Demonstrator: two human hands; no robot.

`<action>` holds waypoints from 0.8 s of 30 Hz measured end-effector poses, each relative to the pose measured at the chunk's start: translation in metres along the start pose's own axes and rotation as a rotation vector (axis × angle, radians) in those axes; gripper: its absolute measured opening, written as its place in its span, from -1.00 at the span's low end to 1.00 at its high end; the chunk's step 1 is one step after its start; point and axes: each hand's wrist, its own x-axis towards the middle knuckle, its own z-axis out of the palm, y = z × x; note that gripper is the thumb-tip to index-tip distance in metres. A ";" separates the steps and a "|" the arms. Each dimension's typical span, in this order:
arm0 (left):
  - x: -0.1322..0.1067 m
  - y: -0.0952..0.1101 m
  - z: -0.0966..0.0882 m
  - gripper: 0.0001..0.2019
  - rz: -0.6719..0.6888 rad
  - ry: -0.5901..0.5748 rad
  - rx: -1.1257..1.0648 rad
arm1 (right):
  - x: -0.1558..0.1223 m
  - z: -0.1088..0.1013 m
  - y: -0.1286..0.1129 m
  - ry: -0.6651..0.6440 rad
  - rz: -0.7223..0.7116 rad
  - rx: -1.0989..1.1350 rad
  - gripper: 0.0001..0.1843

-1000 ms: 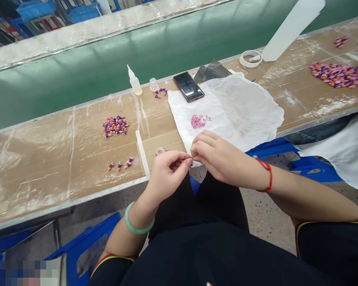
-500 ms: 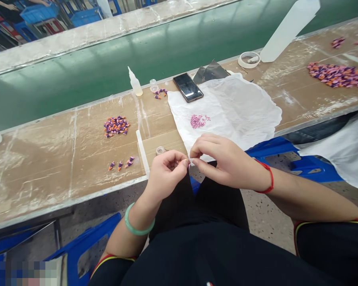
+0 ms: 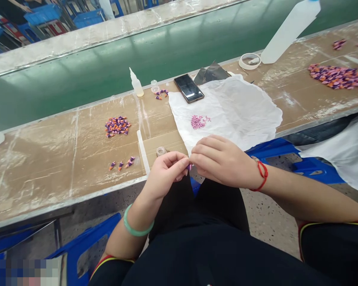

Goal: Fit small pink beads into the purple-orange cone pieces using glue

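The left hand (image 3: 164,175) grasps a purple piece (image 3: 189,167) just below frame centre. The right hand (image 3: 222,162) adjoins it; grip indeterminable.

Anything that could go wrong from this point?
The small purple piece is pinched at the fingertips of the left hand, so it might slip and drop.

The pink beads lie loose on the white cloth; if the nearby right hand tugged it, they could scatter.

The narrow bottle stands near the far table edge and could tip over.
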 end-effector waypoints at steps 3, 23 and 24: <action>-0.002 0.000 0.001 -0.61 0.049 0.041 0.064 | -0.001 0.000 0.000 0.050 -0.069 -0.045 -0.79; -0.013 0.006 -0.005 -0.86 0.895 0.256 0.893 | 0.013 -0.001 -0.012 -0.025 0.676 0.847 -0.88; -0.013 0.006 -0.005 -0.86 0.890 0.251 0.889 | 0.014 -0.001 -0.012 -0.024 0.679 0.853 -0.88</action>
